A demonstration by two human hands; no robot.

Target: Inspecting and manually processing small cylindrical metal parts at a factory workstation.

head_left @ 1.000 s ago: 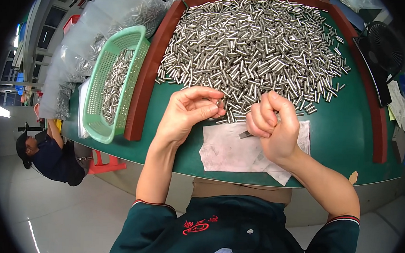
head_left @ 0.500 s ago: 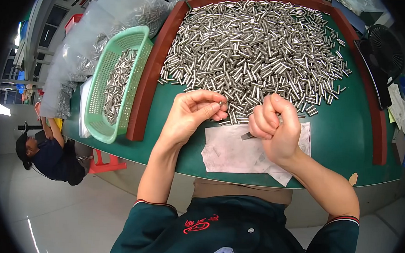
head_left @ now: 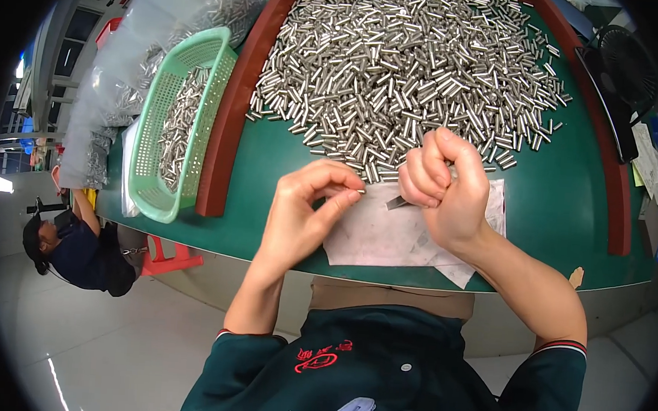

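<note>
My left hand point(head_left: 303, 217) is closed in a pinch over the left edge of a smudged whitish cloth or paper sheet point(head_left: 372, 242). Between its thumb and fingertips a bit of a small metal pin point(head_left: 361, 192) shows; the rest is hidden. My right hand point(head_left: 444, 190) forms a fist above the sheet's right half, gripping a flat dark metal strip point(head_left: 396, 203) whose end sticks out toward my left hand. Just beyond both hands spreads a large heap of short shiny metal pins point(head_left: 413, 67) on the green tabletop point(head_left: 272, 145).
Red-brown rails point(head_left: 232, 124) border the heap. On the left stands a green perforated basket point(head_left: 142, 149) holding more pins, beside clear plastic bags point(head_left: 139, 51) of pins. A black fan point(head_left: 623, 73) sits at the right. A person point(head_left: 78, 247) is by a red stool point(head_left: 171, 260).
My left hand has drawn back from the heap's edge toward me, still pinching. The right fist keeps nearly the same place over the sheet. The whole view has shifted slightly.
</note>
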